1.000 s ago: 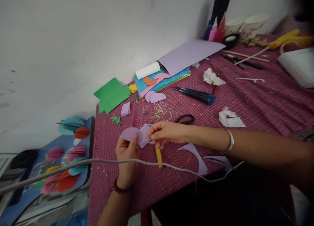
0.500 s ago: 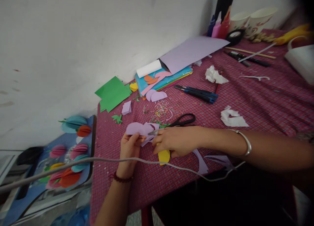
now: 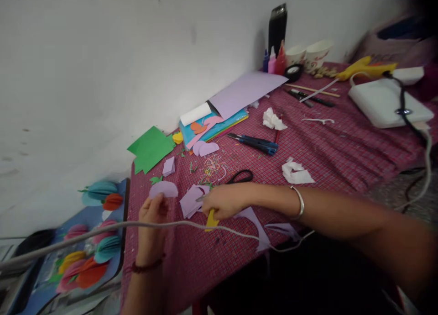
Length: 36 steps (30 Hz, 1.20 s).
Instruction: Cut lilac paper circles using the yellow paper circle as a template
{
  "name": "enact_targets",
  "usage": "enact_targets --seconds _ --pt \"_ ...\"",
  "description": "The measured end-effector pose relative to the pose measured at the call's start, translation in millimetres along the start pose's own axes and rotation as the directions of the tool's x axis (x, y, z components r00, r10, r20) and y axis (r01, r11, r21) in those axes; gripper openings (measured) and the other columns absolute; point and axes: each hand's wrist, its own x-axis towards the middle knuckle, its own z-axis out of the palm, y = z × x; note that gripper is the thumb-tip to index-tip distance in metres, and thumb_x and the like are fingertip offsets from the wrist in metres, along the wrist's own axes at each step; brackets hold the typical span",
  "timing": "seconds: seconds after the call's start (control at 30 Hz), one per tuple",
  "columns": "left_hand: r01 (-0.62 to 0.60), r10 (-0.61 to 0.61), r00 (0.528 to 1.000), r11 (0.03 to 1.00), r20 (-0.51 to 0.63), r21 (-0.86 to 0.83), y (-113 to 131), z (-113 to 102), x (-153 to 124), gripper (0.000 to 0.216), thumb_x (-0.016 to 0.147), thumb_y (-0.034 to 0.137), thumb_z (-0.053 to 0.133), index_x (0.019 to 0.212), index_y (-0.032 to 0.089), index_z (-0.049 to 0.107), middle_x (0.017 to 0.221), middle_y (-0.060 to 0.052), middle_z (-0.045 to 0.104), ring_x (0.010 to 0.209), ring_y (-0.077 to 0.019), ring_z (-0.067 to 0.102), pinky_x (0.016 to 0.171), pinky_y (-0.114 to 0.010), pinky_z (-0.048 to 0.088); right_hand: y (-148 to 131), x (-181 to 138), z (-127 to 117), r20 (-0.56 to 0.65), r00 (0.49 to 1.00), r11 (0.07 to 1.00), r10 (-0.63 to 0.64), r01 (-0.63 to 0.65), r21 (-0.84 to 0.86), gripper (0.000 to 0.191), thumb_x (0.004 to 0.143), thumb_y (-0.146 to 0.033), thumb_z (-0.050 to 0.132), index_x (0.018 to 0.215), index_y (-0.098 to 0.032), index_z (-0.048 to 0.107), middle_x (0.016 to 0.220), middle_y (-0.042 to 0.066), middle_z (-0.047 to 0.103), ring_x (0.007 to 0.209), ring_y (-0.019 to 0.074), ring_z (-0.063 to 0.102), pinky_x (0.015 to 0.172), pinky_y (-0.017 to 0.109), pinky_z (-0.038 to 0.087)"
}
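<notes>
My left hand (image 3: pixel 153 214) pinches a lilac half-round paper piece (image 3: pixel 164 188) between thumb and fingers, at the table's left side. My right hand (image 3: pixel 221 203) is closed over the upper edge of a yellow paper piece (image 3: pixel 212 221); its fingertips are partly hidden. Beneath that hand lie black-handled scissors (image 3: pixel 242 175), with a blade tip showing on its left over lilac paper pieces (image 3: pixel 191 202). Curved lilac offcuts (image 3: pixel 258 230) are below my right wrist.
A grey cord (image 3: pixel 164 224) crosses in front of my hands. Behind them are paper shreds (image 3: pixel 214 166), lilac rounds (image 3: pixel 208 149), green paper (image 3: pixel 150 149) and a blue utility knife (image 3: pixel 256 143). Paper ornaments (image 3: pixel 91 273) sit on a blue surface at lower left.
My left hand has moved left with the lilac half-round, away from the lilac pieces by the scissors. My right hand's fingers have closed onto the yellow paper. The view has shifted.
</notes>
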Motion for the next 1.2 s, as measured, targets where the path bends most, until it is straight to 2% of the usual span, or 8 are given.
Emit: enact_targets --seconds 0.1,0.2,0.4,0.47,0.63,0.83,1.0,1.2 --pt "0.057 -0.069 0.993 0.992 0.099 0.115 16.9 16.6 21.2 0.018 0.063 0.022 0.073 0.062 0.016 0.056 0.054 0.006 0.057 0.047 -0.0054 0.052 0.045 -0.015 0.041 29.8 -8.5 -18.0 -0.144 0.985 0.983 0.089 -0.064 0.171 0.016 0.074 -0.008 0.056 0.084 -0.014 0.066 0.076 -0.002 0.064 0.066 0.01 0.054 0.057 0.019 0.036" --pt "0.117 -0.149 0.975 0.975 0.165 0.187 12.0 54.0 46.3 0.014 0.065 0.018 0.072 0.07 0.014 0.06 0.06 0.003 0.059 0.051 -0.0061 0.054 0.05 -0.017 0.044 60.4 -18.5 -32.2 -0.373 0.854 0.825 0.363 -0.109 0.554 0.01 0.065 -0.004 0.057 0.068 -0.013 0.06 0.06 -0.005 0.053 0.057 0.009 0.048 0.054 0.02 0.033" --pt "0.197 -0.286 0.943 0.893 0.172 0.406 -24.7 116.5 95.4 0.025 0.085 0.026 0.062 0.104 0.01 0.062 0.1 -0.011 0.064 0.084 -0.0184 0.063 0.073 -0.035 0.054 91.9 -32.7 -44.0 -0.518 0.631 0.717 0.577 -0.089 0.691 0.013 0.072 -0.02 0.058 0.072 -0.017 0.046 0.068 -0.004 0.051 0.061 0.0102 0.049 0.056 0.022 0.036" --pt "0.173 -0.266 0.953 0.87 0.144 0.461 -23.8 112.4 101.3 0.034 0.089 0.033 0.057 0.119 0.015 0.056 0.117 -0.01 0.059 0.097 -0.0214 0.061 0.081 -0.042 0.053 92.2 -34.5 -44.9 -0.499 0.626 0.682 0.6 -0.074 0.727 0.01 0.075 -0.019 0.055 0.076 -0.017 0.045 0.072 -0.002 0.055 0.062 0.0107 0.052 0.057 0.022 0.039" --pt "0.032 -0.17 0.969 0.81 0.182 0.586 -3.3 59.1 68.9 0.007 0.074 0.02 0.066 0.073 0.014 0.063 0.067 -0.003 0.061 0.053 -0.01 0.053 0.054 -0.024 0.043 85.0 -33.6 -43.9 -0.35 0.669 0.472 0.656 -0.002 0.882 0.011 0.074 -0.011 0.053 0.077 -0.018 0.044 0.062 -0.004 0.055 0.051 0.0093 0.052 0.052 0.021 0.04" --pt "-0.156 -0.088 0.958 0.636 0.272 0.755 -15.3 7.5 8.1 0.014 0.056 0.017 0.069 0.07 0.018 0.068 0.071 -0.003 0.065 0.065 -0.0166 0.056 0.062 -0.027 0.042 79.9 -30.7 -39.0 -0.46 0.662 0.586 0.591 0.039 0.809 0.023 0.07 -0.017 0.064 0.063 -0.018 0.043 0.053 -0.008 0.037 0.047 0.0049 0.031 0.048 0.02 0.023" --pt "-0.286 0.038 0.95 0.503 0.31 0.816 -29.9 -2.4 2.8 0.029 0.057 0.017 0.065 0.085 0.019 0.07 0.086 -0.006 0.066 0.079 -0.0211 0.056 0.075 -0.032 0.042 80.3 -24.4 -27.6 -0.419 0.692 0.498 0.588 0.098 0.862 0.031 0.076 -0.043 0.06 0.067 -0.014 0.056 0.063 -0.001 0.052 0.057 0.0094 0.045 0.054 0.022 0.031" --pt "-0.352 0.085 0.932 0.44 0.352 0.826 -30.9 1.9 6.3 0.021 0.059 0.016 0.061 0.077 0.019 0.072 0.075 -0.005 0.065 0.073 -0.0212 0.054 0.071 -0.032 0.04 79.4 -16.2 -16.2 -0.431 0.676 0.539 0.598 0.059 0.84 0.017 0.063 -0.024 0.065 0.075 -0.015 0.056 0.07 -0.002 0.058 0.064 0.011 0.053 0.061 0.022 0.041"
